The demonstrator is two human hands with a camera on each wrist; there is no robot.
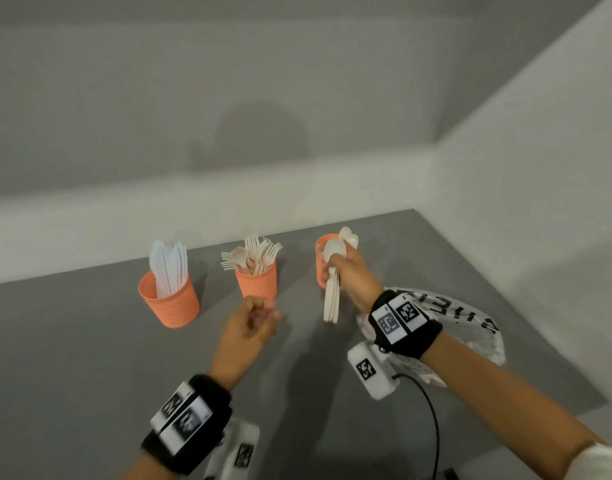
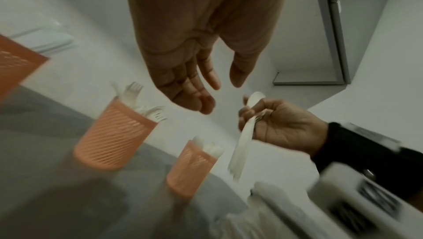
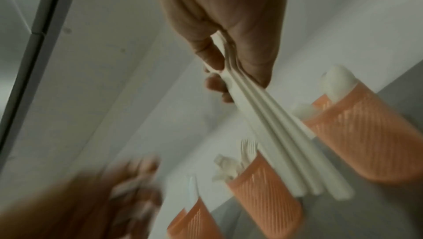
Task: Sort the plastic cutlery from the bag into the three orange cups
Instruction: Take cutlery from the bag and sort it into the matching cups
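Observation:
Three orange cups stand in a row on the grey table (image 1: 89,358): the left cup (image 1: 169,303) holds knives, the middle cup (image 1: 256,285) forks, the right cup (image 1: 320,268) spoons. My right hand (image 1: 335,263) grips a bundle of white spoons (image 1: 332,303) by the necks, bowls up and handles hanging, right in front of the spoon cup and partly hiding it. The right wrist view shows the handles (image 3: 286,143) fanned out below the hand (image 3: 231,80). My left hand (image 1: 263,315), blurred, hovers empty in front of the fork cup; its fingers (image 2: 201,96) are relaxed.
The crumpled clear plastic bag (image 1: 470,327) with black lettering lies under my right forearm. A white marker-tagged box (image 1: 372,372) with a black cable (image 1: 432,420) sits near it. White walls close the table at the back and on the right.

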